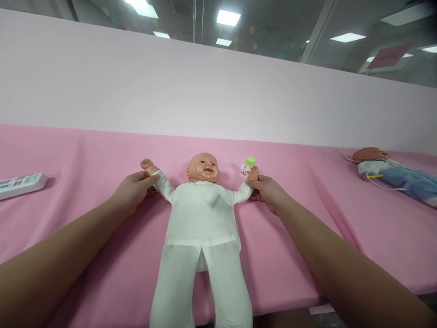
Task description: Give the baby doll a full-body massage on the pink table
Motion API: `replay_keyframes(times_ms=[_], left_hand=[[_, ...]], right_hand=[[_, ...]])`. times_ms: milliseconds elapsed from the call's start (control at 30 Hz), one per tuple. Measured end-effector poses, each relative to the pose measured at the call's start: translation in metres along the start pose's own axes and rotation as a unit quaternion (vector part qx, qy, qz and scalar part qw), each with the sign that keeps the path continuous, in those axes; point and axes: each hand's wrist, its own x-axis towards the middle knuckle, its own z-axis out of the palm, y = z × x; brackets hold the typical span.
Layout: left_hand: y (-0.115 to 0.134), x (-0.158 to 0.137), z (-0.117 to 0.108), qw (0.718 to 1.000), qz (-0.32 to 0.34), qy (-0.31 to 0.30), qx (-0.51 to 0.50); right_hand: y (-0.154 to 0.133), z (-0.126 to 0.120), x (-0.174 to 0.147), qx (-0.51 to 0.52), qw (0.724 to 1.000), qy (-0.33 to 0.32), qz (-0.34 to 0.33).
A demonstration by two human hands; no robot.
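A baby doll (204, 214) lies on its back on the pink cloth, its head toward the wall and both arms stretched out sideways. It has a white body with white legs, and a dark smudge marks its chest. My left hand (134, 190) is closed around the doll's wrist on the left side. On the right side, my right hand (268, 190) grips the other wrist between thumb and fingers. Just behind that wrist stands a small white bottle (244, 169) with a green cap, partly covered by the doll's hand.
Pink cloth (112, 152) covers the table up to a white wall (205, 95) with glass above. A white device (23, 186) with a printed label lies at the left edge. At the far right lies another doll (403, 175) in blue and white, with thin tubing around it.
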Motion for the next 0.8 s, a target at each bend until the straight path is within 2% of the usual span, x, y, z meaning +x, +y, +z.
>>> replay_keyframes(times_ms=[67, 167, 233, 333, 367, 433, 533, 600, 667, 733, 800], left_hand=[[0.005, -0.009, 0.0, 0.999, 0.031, 0.001, 0.009], [0.017, -0.032, 0.005, 0.98, 0.172, 0.001, 0.097], [0.022, -0.044, 0.011, 0.938, 0.306, -0.037, 0.158], [0.025, -0.053, 0.019, 0.839, 0.473, -0.096, 0.252], [0.024, -0.053, 0.02, 0.814, 0.498, -0.105, 0.278], [0.024, -0.053, 0.022, 0.795, 0.506, -0.114, 0.313], [0.022, -0.051, 0.021, 0.792, 0.494, -0.131, 0.333], [0.021, -0.05, 0.02, 0.785, 0.501, -0.137, 0.339], [0.021, -0.049, 0.021, 0.78, 0.509, -0.13, 0.338], [0.022, -0.05, 0.021, 0.791, 0.506, -0.117, 0.323], [0.024, -0.05, 0.021, 0.822, 0.474, -0.099, 0.301]], right_hand=[[-0.003, 0.005, -0.008, -0.008, 0.998, 0.006, -0.067], [-0.011, 0.017, -0.029, -0.075, 0.974, 0.001, -0.213], [-0.018, 0.024, -0.045, -0.135, 0.937, -0.048, -0.32], [-0.022, 0.035, -0.062, -0.236, 0.841, -0.118, -0.472], [-0.021, 0.037, -0.065, -0.27, 0.809, -0.127, -0.506], [-0.018, 0.042, -0.068, -0.33, 0.764, -0.126, -0.54], [-0.012, 0.048, -0.069, -0.385, 0.733, -0.118, -0.548], [-0.008, 0.051, -0.069, -0.396, 0.728, -0.113, -0.549], [-0.008, 0.053, -0.069, -0.376, 0.739, -0.113, -0.547], [-0.008, 0.052, -0.067, -0.32, 0.777, -0.111, -0.53], [-0.01, 0.048, -0.062, -0.241, 0.84, -0.099, -0.476]])
